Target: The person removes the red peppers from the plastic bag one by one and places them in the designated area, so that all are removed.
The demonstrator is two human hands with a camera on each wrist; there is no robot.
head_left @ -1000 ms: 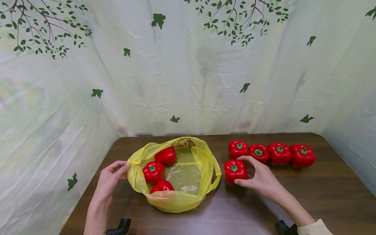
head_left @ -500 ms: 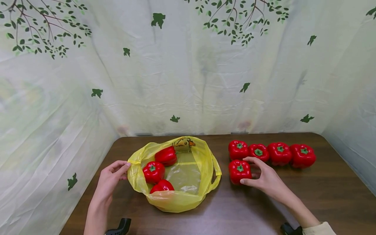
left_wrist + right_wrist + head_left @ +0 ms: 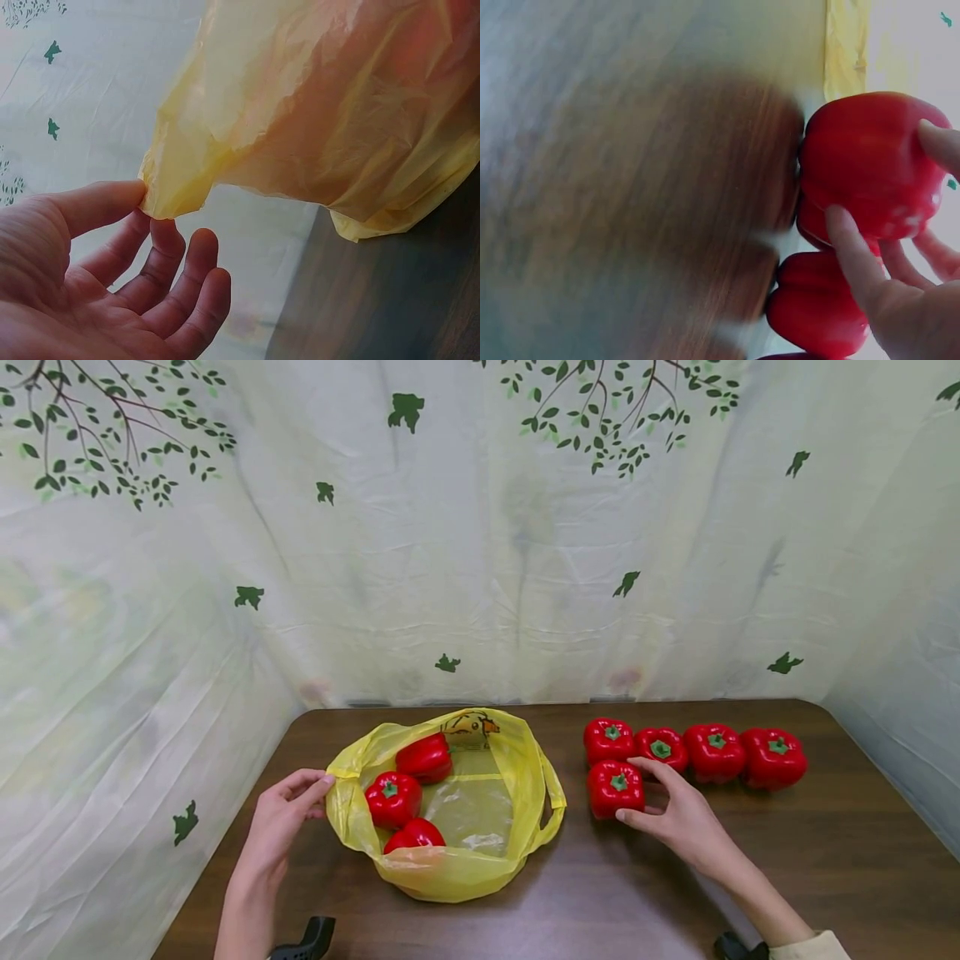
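Observation:
A yellow plastic bag (image 3: 450,877) stands with its mouth wide, three red bell peppers inside, among them an upright bell pepper (image 3: 393,799). At its left edge my left hand (image 3: 279,817) pinches the rim between thumb and fingers; in the left wrist view the pinched bag corner (image 3: 176,191) hangs at the fingertips. My right hand (image 3: 681,818) grips another red bell pepper (image 3: 615,795) from its right side, stem up. In the right wrist view this bell pepper (image 3: 874,157) sits between thumb and fingers, low over the wood.
Behind the held pepper, a row of several red bell peppers (image 3: 715,753) runs rightward across the brown wooden table (image 3: 847,860). A pale curtain (image 3: 480,568) with leaf prints hangs behind the table and along its sides.
My right hand has shifted the bell pepper to the right and slightly back, away from the bag and up to the row's left end. The left hand and bag have stayed put.

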